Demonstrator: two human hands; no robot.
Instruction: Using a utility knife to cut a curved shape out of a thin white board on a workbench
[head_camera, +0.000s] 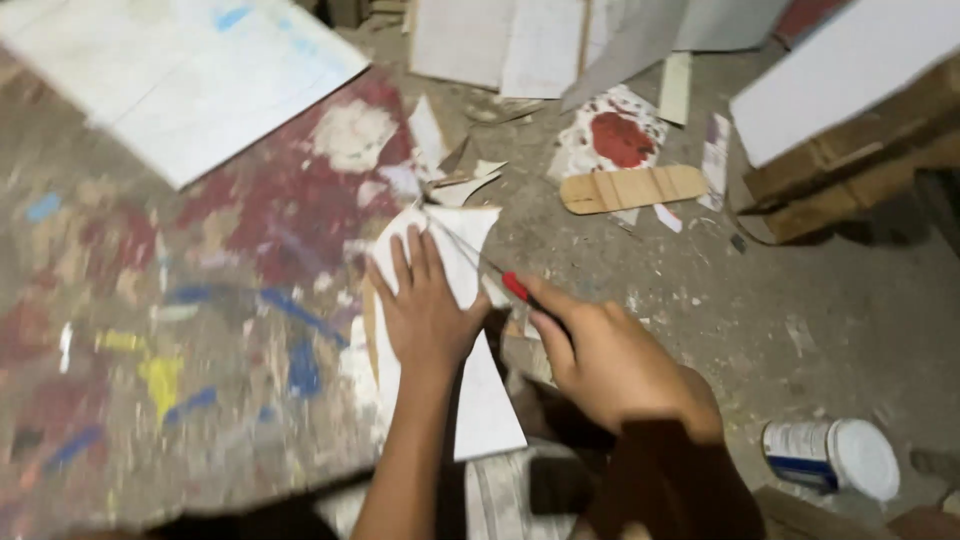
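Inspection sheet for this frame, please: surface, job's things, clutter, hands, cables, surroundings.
Surface: paint-stained floor, red, blue and yellow smears.
Job's things: white sheet piece lying flat; red-handled tool.
Clutter: offcuts, rounded cardboard strip, white can on its side.
Hands: left hand pressed flat on the sheet; right hand gripping the tool.
Cables: nothing seen.
Surroundings: white boards, wooden frame.

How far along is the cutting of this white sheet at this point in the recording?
Done: white offcuts lie just beyond the sheet, so some trimming looks finished. In hand: the left hand presses flat on the white sheet, while the right hand holds a red-handled cutter with its blade on the sheet. Left: the sheet's lower pointed part looks uncut; how much more remains cannot be told.
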